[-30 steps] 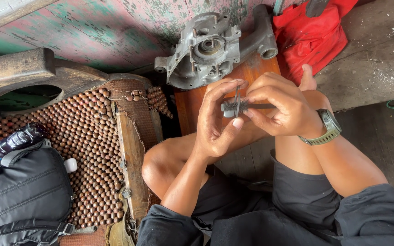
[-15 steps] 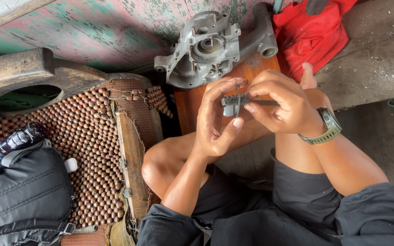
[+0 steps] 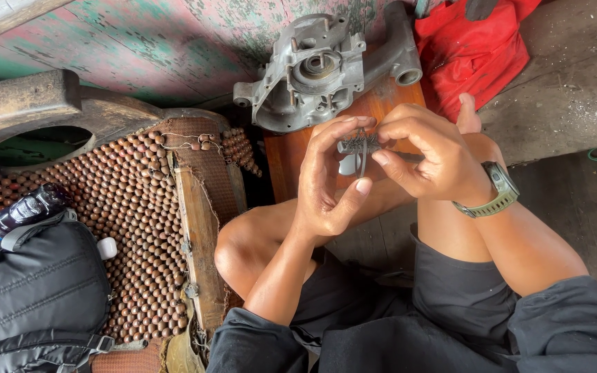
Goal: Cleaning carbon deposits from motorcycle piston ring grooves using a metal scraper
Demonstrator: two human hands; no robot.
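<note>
Head view: two hands, left hand [image 3: 326, 186] and right hand [image 3: 426, 155], grip one small gear [image 3: 361, 145].

Small metal part [image 3: 359, 145] mostly finger-hidden

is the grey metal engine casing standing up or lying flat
Lying flat. The grey engine casing rests on the wooden board with its open round cavity facing up toward the camera, beyond both hands, which do not touch it.
</note>
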